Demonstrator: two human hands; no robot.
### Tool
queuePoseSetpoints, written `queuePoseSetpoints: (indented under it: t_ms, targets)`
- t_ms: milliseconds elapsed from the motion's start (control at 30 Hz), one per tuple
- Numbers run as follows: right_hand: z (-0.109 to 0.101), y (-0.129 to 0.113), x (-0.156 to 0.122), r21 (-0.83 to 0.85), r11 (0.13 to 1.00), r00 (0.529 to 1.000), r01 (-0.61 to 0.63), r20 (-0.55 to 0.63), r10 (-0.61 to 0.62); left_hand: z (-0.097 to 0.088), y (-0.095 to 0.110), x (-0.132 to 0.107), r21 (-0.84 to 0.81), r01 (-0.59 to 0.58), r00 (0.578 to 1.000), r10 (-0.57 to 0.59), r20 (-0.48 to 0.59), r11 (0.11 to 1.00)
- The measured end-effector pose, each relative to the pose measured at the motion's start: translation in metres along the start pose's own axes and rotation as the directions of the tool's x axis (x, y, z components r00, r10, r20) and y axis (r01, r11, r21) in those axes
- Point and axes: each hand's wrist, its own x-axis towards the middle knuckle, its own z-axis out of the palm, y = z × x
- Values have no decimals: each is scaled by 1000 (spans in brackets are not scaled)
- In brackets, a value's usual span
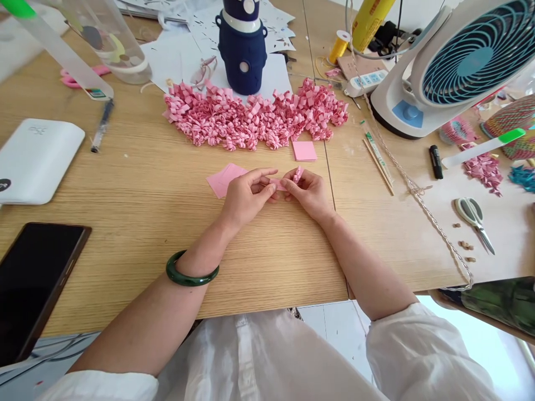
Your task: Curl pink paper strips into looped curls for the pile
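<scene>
My left hand and my right hand meet at the middle of the wooden table. Both pinch a small pink paper piece, whose curled end sticks up by my right fingers. Flat pink paper squares lie just left of my left hand. A small stack of pink squares sits beyond my right hand. A long heap of curled pink paper pieces stretches across the table behind them. A green bangle circles my left wrist.
A dark blue bottle stands behind the heap. A white and blue fan is at the right, scissors and wooden sticks nearer. A black phone and a white box lie at the left.
</scene>
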Motion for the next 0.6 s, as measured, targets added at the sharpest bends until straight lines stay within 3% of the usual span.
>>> queuePoseSetpoints:
  t_ms: [200, 600]
  targets:
    - [1, -3, -1, 1, 1000, 998, 16, -56, -16, -2, -1, 1, 26, -24, 995, 27, -93, 999]
    - [4, 0, -1, -11, 999, 997, 42, -65, -42, 2, 0, -2, -13, 45, 999, -45, -16, 999]
